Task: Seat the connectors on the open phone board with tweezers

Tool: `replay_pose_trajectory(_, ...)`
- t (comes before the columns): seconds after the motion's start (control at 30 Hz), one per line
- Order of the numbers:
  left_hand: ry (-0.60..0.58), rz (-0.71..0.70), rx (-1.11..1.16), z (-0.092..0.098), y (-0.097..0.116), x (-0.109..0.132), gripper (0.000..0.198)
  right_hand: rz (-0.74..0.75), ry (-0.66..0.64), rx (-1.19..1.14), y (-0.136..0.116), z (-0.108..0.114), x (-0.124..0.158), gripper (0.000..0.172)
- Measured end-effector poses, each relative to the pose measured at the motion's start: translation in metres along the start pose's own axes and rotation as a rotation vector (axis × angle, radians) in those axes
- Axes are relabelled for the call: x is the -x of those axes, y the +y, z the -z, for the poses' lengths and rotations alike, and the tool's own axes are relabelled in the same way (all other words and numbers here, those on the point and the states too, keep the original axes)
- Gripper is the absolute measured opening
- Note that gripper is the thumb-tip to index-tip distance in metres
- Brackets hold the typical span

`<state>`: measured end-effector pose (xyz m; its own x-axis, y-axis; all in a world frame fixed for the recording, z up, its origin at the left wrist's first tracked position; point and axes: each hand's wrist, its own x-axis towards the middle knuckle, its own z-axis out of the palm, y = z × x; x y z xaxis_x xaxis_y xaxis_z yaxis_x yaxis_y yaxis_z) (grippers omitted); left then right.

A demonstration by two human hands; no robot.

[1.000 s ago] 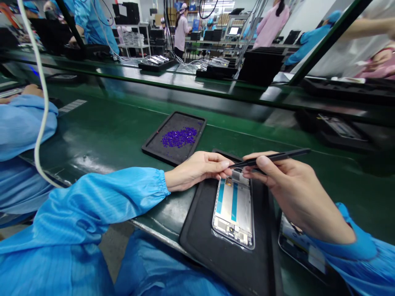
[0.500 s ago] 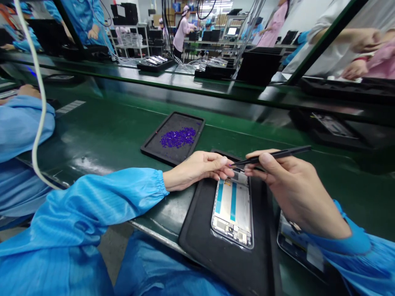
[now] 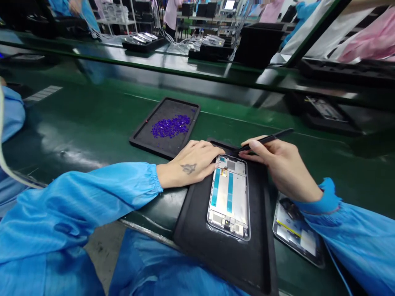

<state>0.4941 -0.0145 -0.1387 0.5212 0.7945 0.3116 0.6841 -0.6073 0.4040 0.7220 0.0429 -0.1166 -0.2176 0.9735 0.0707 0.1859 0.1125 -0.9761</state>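
Observation:
A phone frame point(image 3: 237, 189) with blue strips lies on a black tray point(image 3: 197, 222) in front of me. My left hand point(image 3: 196, 162) is closed at its upper left corner, thumb against the left edge and fingers at the top. My right hand point(image 3: 277, 160) pinches black tweezers point(image 3: 271, 137), whose tips point down at the frame's top edge. Whether the tips hold anything is too small to tell. Up and left, a smaller black tray point(image 3: 148, 133) holds a heap of tiny purple pieces point(image 3: 171, 126).
Another phone part with a yellow strip point(image 3: 294, 234) lies right of the tray, under my right forearm. A raised shelf point(image 3: 123, 70) runs along the back, bearing black trays and cables. A white cable point(image 3: 12, 174) hangs at far left, near another person's blue sleeve point(image 3: 12, 113).
My left hand has turned over, palm down, and come to the phone frame's corner. The tweezers have left the left fingertips and dropped to the frame's top edge. The view has tilted down.

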Motion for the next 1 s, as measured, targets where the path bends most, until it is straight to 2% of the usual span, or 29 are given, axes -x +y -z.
replay_pose_trajectory(0.13, -0.013, 0.011, -0.028, 0.002, 0.005, 0.005, 0.035, 0.033, -0.05, 0.061, -0.002, -0.003, 0.008, 0.026)
replay_pose_trajectory(0.37, 0.012, -0.023, -0.199, -0.002, 0.012, 0.01, 0.03, 0.376, -0.049, 0.497, -0.006, -0.005, 0.022, 0.018)
replay_pose_trajectory(0.47, 0.02, -0.03, -0.23, -0.002, 0.014, 0.011, 0.028, 0.471, -0.039, 0.588, -0.004, -0.006, 0.024, 0.014)
replay_pose_trajectory(1.0, 0.02, -0.047, -0.227, -0.001, 0.014, 0.012, 0.028, 0.611, -0.053, 0.668, -0.001, -0.008, 0.027, 0.014)
